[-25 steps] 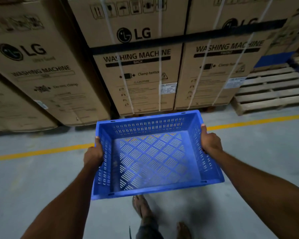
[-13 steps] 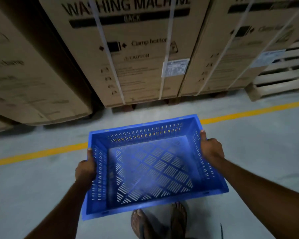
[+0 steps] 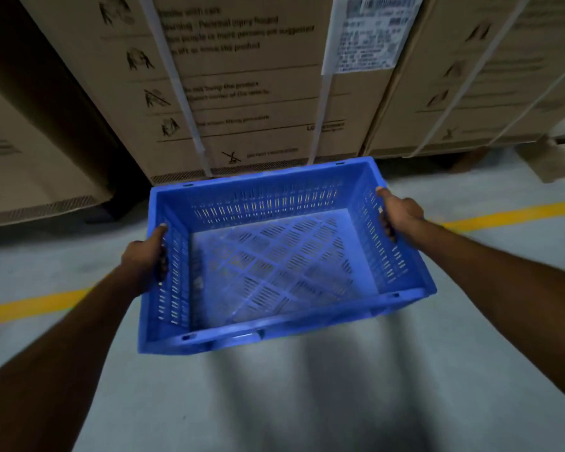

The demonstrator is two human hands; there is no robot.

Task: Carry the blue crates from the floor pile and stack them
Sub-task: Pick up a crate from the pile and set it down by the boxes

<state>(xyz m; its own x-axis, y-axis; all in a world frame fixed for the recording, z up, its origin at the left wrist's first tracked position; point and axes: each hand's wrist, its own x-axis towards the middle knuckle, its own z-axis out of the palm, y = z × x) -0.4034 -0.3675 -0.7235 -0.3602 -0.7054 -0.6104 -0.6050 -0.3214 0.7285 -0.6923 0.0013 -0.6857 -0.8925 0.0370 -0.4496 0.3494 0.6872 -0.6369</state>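
We've got our left hand (image 3: pixel 146 256) clamped on the 9 o'clock wall of the blue crate (image 3: pixel 274 256) and our right hand (image 3: pixel 398 213) gripping the 3 o'clock wall, thumbs over the rim, so it's held up off the grey floor (image 3: pixel 307 402). The crate's empty, open side up. At 12 o'clock, just past its far rim, are strapped cardboard boxes (image 3: pixel 258 93), with a yellow floor line (image 3: pixel 509 216) running from 9 to 3 behind the crate.

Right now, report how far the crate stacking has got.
Done: nothing provable; neither pile nor stack is in view. In hand: one empty blue crate, held off the floor by left hand and right hand near the cardboard boxes. Left: setting it on the stack.
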